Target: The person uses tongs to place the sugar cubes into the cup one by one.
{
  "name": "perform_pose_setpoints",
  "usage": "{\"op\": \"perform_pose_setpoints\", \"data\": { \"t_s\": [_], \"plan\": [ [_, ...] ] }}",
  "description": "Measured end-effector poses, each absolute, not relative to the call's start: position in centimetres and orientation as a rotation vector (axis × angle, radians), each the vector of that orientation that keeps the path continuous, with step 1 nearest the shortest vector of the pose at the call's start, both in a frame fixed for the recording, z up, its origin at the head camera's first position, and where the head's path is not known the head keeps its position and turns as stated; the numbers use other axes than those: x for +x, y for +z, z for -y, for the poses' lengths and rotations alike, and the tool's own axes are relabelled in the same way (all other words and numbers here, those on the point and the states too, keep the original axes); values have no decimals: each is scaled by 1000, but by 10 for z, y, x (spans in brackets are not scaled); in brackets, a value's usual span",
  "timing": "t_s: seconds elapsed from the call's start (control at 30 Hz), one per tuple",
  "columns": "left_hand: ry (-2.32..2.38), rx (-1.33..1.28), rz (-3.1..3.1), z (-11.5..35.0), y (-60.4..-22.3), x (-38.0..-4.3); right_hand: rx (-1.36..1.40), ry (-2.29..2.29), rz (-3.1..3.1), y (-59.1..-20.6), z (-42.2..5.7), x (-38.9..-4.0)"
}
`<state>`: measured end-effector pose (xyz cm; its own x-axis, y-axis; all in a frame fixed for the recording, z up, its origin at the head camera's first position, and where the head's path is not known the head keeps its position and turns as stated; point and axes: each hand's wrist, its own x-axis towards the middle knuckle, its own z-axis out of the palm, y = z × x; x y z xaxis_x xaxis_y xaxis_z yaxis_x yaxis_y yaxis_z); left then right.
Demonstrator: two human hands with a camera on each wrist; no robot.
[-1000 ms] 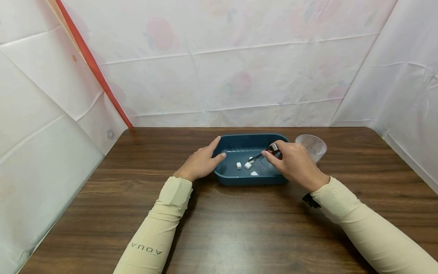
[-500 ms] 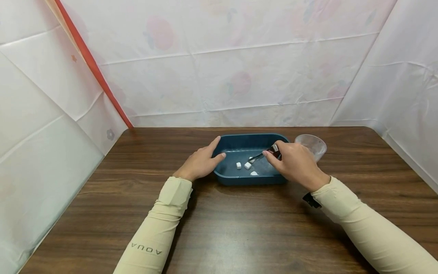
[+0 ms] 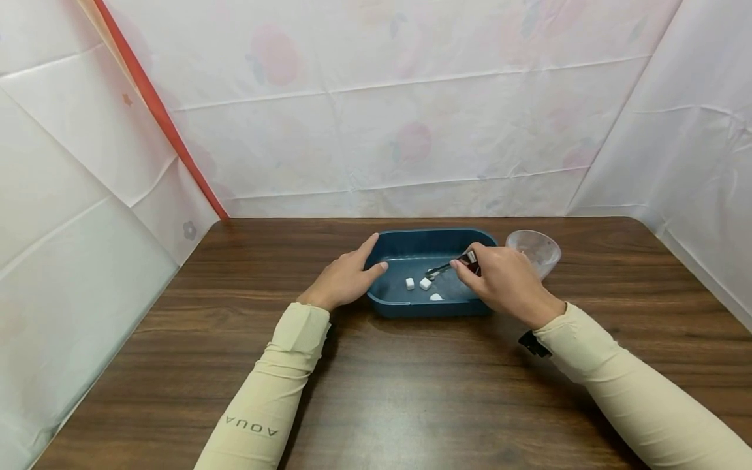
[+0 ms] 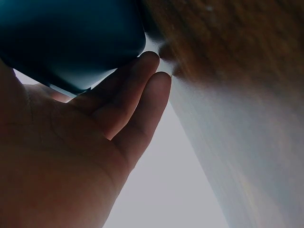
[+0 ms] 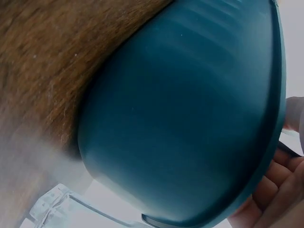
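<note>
In the head view, a dark blue-green tray (image 3: 411, 310) holds several small white cubes, among them a left cube (image 3: 410, 284), a middle cube (image 3: 425, 284) and a partly hidden front cube (image 3: 436, 297). My left hand (image 3: 343, 277) rests against the tray's left end, thumb over the rim and fingers extended along the outer wall. Over the tray's right side, my right hand (image 3: 508, 277) pinches slim dark tongs (image 3: 442, 267) with a shiny metal part near the index finger. Their tips reach down to a cube behind the middle one; whether they clasp it I cannot tell.
A clear bowl (image 3: 534, 251) stands right of the tray, partly behind my right hand. Everything sits on a dark wood table (image 3: 376, 385). White patterned sheets (image 3: 352, 130) hang behind it and at both sides.
The tongs and right hand have shifted very slightly, and the tongs now cover more of the cube behind the middle one. My left hand, tray and bowl stay in place.
</note>
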<state>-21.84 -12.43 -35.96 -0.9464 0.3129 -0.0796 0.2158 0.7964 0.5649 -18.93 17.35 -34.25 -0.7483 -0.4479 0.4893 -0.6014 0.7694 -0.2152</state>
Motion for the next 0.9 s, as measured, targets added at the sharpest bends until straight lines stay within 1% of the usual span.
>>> {"op": "perform_pose_setpoints", "data": {
  "t_s": [0.9],
  "plan": [
    [850,413,-2817,124,-358,-217,850,548,2491,-348,-171,-189]
  ]
}}
